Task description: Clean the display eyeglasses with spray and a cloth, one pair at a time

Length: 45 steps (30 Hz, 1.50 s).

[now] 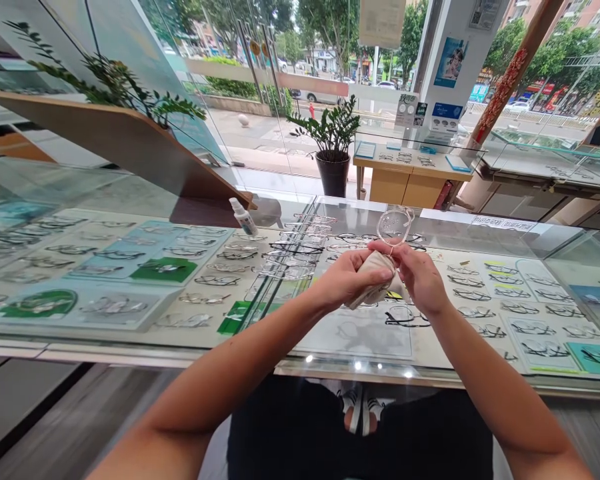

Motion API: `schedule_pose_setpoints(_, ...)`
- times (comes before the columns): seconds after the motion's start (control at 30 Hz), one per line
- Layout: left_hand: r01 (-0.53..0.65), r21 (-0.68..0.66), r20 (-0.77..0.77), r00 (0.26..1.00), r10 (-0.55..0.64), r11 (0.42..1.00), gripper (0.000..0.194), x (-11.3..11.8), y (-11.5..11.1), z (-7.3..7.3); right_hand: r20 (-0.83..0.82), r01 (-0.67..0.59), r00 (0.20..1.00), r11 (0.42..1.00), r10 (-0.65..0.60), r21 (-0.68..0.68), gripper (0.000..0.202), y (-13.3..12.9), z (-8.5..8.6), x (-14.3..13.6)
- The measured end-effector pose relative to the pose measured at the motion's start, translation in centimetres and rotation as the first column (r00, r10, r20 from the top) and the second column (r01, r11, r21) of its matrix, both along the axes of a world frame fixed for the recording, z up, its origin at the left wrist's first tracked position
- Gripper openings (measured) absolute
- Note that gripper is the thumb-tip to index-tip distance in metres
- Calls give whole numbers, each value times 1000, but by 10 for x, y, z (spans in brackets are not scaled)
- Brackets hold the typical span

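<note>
A pair of thin-framed glasses [395, 227] is held up above the glass counter, one round lens pointing away from me. My left hand [353, 275] is closed around a beige cloth [375, 277], which wraps the near part of the glasses. The fingers of my right hand [420, 275] pinch the frame close to the cloth. Both hands meet there, and the fingers hide the other lens. Below them, several glasses lie in and on the glass counter [300, 365].
A white spray bottle [244, 217] stands on the counter to the left. Behind it a wooden board [125, 140] leans up. A potted plant [333, 170] and a wooden display table [413, 173] stand beyond the counter, by the window.
</note>
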<state>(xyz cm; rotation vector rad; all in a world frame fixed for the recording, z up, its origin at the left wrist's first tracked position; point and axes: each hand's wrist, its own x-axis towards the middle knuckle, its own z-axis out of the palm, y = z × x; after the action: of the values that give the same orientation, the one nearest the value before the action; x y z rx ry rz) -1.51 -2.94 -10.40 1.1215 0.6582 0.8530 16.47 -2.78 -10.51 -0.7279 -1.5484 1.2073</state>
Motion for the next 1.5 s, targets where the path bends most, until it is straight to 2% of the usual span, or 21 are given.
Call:
schedule_pose_setpoints(0.13,42,-10,4,999,-42,999,53,0,1,0,-7,-1,1000,1000,1,-19,47,1,-3,1)
schedule_pose_setpoints(0.23,60,19,-32,998,-59,998,55,1,1,-1,52,1,999,998,-4,57,48,1,1,1)
schedule_pose_setpoints(0.37,-69,166,-60,995,80,984,59,4,-1,-1,189,65,976,968,-112,241,49,-2,9,0)
schedule_pose_setpoints(0.43,-143,245,-63,985,163,959,59,6,-1,-1,194,131,960,938,-201,321,47,-5,11,-1)
schedule_pose_setpoints(0.5,-209,292,-54,971,234,933,60,6,0,-2,171,201,947,917,-272,346,38,-8,12,-1)
schedule_pose_setpoints(0.6,-348,367,-30,922,385,862,57,5,2,-3,78,234,964,947,-256,219,16,-12,13,-3)
schedule_pose_setpoints(0.67,-434,431,-22,872,490,791,51,5,2,-3,15,174,984,980,-177,100,16,-14,13,-4)
schedule_pose_setpoints(0.77,-485,503,-14,823,568,715,42,6,-1,-3,-12,116,993,993,-116,32,17,-15,14,-7)
schedule_pose_setpoints(0.97,-487,564,-2,807,591,667,41,9,-4,-3,7,162,987,986,-162,49,17,-16,13,-11)
schedule_pose_setpoints(1.1,-456,623,-53,786,616,635,37,6,-4,-3,90,222,967,960,-239,170,9,-17,17,-9)
schedule_pose_setpoints(1.37,-338,808,-132,694,708,482,28,0,-5,-4,228,235,914,896,-335,376,3,-16,16,-4)
schedule_pose_setpoints(1.5,-294,869,-127,643,755,397,34,-2,-4,-6,260,230,896,876,-361,425,6,-17,15,-4)
